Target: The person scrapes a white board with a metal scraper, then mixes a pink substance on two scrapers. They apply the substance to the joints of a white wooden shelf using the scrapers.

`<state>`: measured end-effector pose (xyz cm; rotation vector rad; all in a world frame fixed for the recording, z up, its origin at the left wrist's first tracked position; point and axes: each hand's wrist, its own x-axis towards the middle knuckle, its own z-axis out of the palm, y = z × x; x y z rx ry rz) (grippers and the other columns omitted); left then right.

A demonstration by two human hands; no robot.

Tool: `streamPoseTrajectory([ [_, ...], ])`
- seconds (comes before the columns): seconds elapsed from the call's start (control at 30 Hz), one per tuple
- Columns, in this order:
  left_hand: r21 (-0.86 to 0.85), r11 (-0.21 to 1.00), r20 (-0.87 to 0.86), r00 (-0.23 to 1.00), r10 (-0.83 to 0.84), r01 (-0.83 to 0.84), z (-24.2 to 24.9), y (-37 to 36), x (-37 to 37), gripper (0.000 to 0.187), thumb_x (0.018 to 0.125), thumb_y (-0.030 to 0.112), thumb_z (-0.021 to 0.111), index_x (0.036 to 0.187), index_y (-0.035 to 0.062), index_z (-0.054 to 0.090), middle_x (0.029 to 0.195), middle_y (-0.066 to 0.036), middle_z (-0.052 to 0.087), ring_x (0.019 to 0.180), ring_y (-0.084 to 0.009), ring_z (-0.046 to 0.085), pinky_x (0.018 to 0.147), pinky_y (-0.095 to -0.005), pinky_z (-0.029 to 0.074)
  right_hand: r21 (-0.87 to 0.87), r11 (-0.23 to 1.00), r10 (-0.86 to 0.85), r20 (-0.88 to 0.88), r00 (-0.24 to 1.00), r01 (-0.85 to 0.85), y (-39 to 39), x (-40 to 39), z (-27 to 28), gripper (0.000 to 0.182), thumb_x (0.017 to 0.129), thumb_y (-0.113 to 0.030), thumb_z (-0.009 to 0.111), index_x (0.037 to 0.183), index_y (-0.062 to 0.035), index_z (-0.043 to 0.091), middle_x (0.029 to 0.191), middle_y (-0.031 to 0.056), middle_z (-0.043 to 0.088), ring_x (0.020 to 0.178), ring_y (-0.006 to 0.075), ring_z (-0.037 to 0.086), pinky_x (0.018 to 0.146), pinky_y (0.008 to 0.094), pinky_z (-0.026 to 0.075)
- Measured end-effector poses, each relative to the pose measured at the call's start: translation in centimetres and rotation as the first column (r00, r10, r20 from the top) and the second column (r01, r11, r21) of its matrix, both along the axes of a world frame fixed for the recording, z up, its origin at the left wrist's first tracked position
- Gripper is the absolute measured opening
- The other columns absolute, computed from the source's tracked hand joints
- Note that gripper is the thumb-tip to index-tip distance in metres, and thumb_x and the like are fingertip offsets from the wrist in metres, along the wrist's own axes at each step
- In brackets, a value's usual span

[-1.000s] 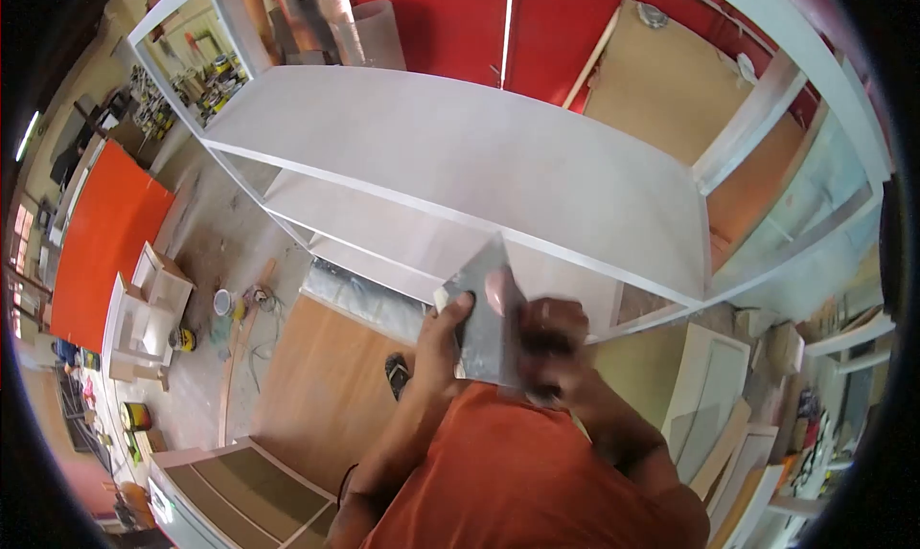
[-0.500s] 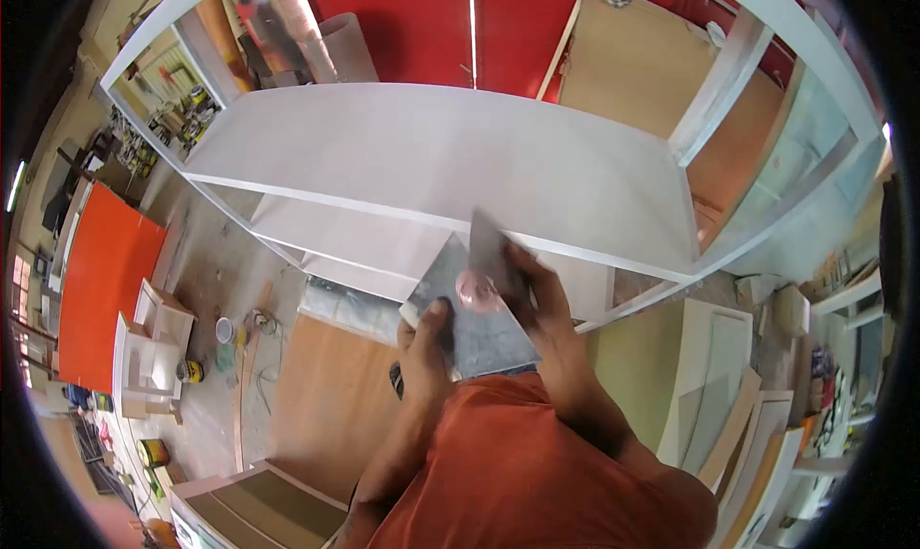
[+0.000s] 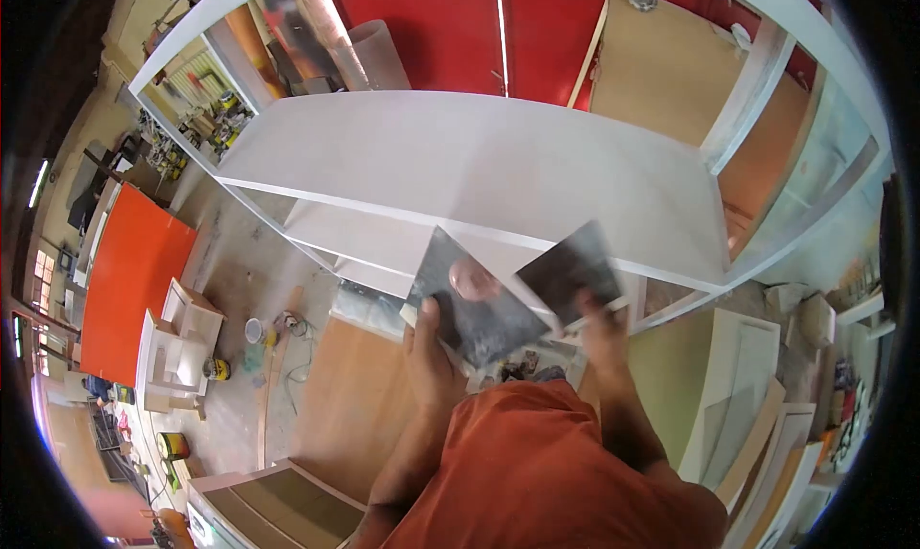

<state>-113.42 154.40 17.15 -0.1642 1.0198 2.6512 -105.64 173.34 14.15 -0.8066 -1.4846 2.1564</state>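
Note:
Closed around the near left edge of a grey metal plate (image 3: 479, 324) is my left hand (image 3: 431, 357), its thumb lying on top. A lump of pinkish paste (image 3: 473, 279) sits on that plate. My right hand (image 3: 602, 333) grips a dark, flat blade (image 3: 572, 273), slightly blurred, to the right of the plate and tilted. The two tools are close together, just in front of the lower edge of a white shelf unit (image 3: 470, 161).
Beyond the shelf stand red panels (image 3: 422, 32) and a brown board (image 3: 661, 65). An orange panel (image 3: 139, 276) and a white cabinet (image 3: 177, 353) are at the left. A pale green cabinet (image 3: 671, 377) stands at the right. Below lies a wooden board (image 3: 345, 386).
My right hand has moved the blade off the paste and away to the right, turning its face. The plate has rotated a little, and the whole view has shifted.

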Motion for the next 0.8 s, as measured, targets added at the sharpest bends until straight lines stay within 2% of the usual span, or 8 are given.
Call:
streamPoseTrajectory([
  [0.1, 0.203, 0.978, -0.032, 0.999, -0.04, 0.046, -0.4, -0.5, -1.4, 0.048, 0.09, 0.017, 0.062, 0.132, 0.0014, 0.047, 0.123, -0.013, 0.056, 0.115, -0.0243, 0.055, 0.095, -0.04, 0.047, 0.469, 0.865, -0.085, -0.213, 0.973, 0.178, 0.6, -0.5, -0.5, 0.039, 0.089, -0.015, 0.068, 0.124, -0.0045, 0.054, 0.097, 0.0054, 0.064, 0.078, 0.0171, 0.064, 0.057, 0.0321, 0.053],
  [0.17, 0.261, 0.964, -0.213, 0.977, -0.003, 0.06, -0.4, -0.7, -2.6, 0.052, 0.085, 0.002, 0.055, 0.135, 0.0007, 0.044, 0.123, -0.012, 0.055, 0.117, -0.0239, 0.054, 0.1, -0.0401, 0.045, -0.495, 0.855, -0.017, -0.325, 0.945, -0.155, 0.2, 0.1, 4.0, 0.042, 0.087, -0.012, 0.069, 0.125, -0.0033, 0.053, 0.103, 0.0071, 0.064, 0.08, 0.0206, 0.065, 0.052, 0.0366, 0.053],
  [0.3, -0.152, 0.987, -0.283, 0.959, -0.003, -0.041, -3.0, -3.1, -4.6, 0.048, 0.087, -0.007, 0.044, 0.135, -0.0018, 0.046, 0.127, -0.01, 0.052, 0.116, -0.0194, 0.052, 0.099, -0.0366, 0.045, -0.451, 0.783, 0.279, -0.363, 0.889, -0.429, -4.6, -1.7, 8.7, 0.04, 0.086, -0.009, 0.068, 0.122, -0.0012, 0.052, 0.1, 0.0105, 0.064, 0.074, 0.0244, 0.065, 0.049, 0.0396, 0.05],
  [0.4, -0.389, 0.876, -0.92, 0.166, -0.355, -0.286, 2.2, -2.8, -7.6, 0.053, 0.08, -0.006, 0.054, 0.131, 0.0062, 0.057, 0.138, -0.022, 0.048, 0.131, -0.0344, 0.048, 0.106, -0.0475, 0.041, -0.428, 0.733, 0.331, -0.453, 0.828, -0.528, -5.8, -3.1, 10.1, 0.037, 0.086, -0.008, 0.067, 0.12, -0.0003, 0.054, 0.094, 0.011, 0.065, 0.067, 0.0239, 0.064, 0.046, 0.0389, 0.049],
  [0.47, -0.47, 0.846, -0.883, 0.14, -0.449, -0.253, 1.0, -6.0, -10.5, 0.054, 0.075, -0.003, 0.057, 0.128, 0.0073, 0.059, 0.139, -0.027, 0.046, 0.133, -0.045, 0.044, 0.108, -0.053, 0.038, -0.443, 0.794, 0.245, -0.396, 0.885, -0.417, -6.1, -3.8, 10.0, 0.032, 0.086, -0.009, 0.067, 0.115, -0.0004, 0.057, 0.09, 0.0103, 0.065, 0.064, 0.0232, 0.064, 0.049, 0.0388, 0.051],
  [0.53, -0.5, 0.763, -0.716, -0.299, -0.63, -0.411, 0.5, -9.4, -14.1, 0.049, 0.077, -0.004, 0.053, 0.124, 0.005, 0.061, 0.138, -0.028, 0.046, 0.129, -0.0489, 0.047, 0.109, -0.053, 0.037, -0.407, 0.844, 0.145, -0.452, 0.88, -0.348, -6.5, -4.3, 9.1, 0.031, 0.087, -0.01, 0.067, 0.115, -0.0002, 0.058, 0.091, 0.0098, 0.065, 0.068, 0.0225, 0.066, 0.053, 0.0386, 0.052],
  [0.73, -0.31, 0.951, -0.596, 0.783, -0.177, -0.02, -4.2, -13.4, -14.2, 0.036, 0.084, 0.001, 0.057, 0.119, -0.0042, 0.057, 0.123, -0.013, 0.06, 0.122, -0.0283, 0.054, 0.108, -0.0392, 0.04, -0.256, 0.966, -0.126, -0.41, 0.903, 0.018, -7.4, -10.6, 6.2, 0.037, 0.089, -0.01, 0.064, 0.122, 0.0024, 0.054, 0.097, 0.0125, 0.066, 0.081, 0.0226, 0.067, 0.064, 0.0408, 0.056],
  [0.8, -0.281, 0.959, -0.596, 0.781, -0.188, 0.016, -8.7, -17.2, -16.6, 0.038, 0.083, 0.003, 0.057, 0.121, -0.0013, 0.058, 0.123, -0.011, 0.06, 0.119, -0.0258, 0.055, 0.103, -0.0385, 0.043, 0.07, 0.996, -0.031, -0.357, 0.934, 0.06, -6.5, -13.4, 6.8, 0.037, 0.097, -0.019, 0.061, 0.127, 0.0004, 0.053, 0.113, 0.0089, 0.064, 0.095, 0.0159, 0.064, 0.082, 0.0314, 0.053],
])
